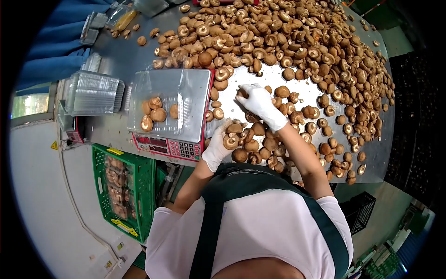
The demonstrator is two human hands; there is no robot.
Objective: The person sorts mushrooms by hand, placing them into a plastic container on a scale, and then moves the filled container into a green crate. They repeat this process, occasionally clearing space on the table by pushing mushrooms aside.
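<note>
My left hand (216, 148), in a white glove, is closed around a few brown shiitake mushrooms (231, 141) beside the scale's right edge. My right hand (260, 106), also gloved, reaches over the bare metal; its fingers are curled on a dark mushroom (242, 94). Loose mushrooms (252, 145) lie heaped between me and my hands. To the left stands a red-edged weighing scale (197, 107) bearing a clear plastic tray (162, 95). A few mushrooms (158, 114) rest inside that tray.
A big mushroom pile (297, 37) covers the table's far and right parts. Stacked clear trays (95, 93) stand left of the scale. Below, a green crate (100, 174) holds packed mushrooms. A black crate (361, 211) is at the lower right.
</note>
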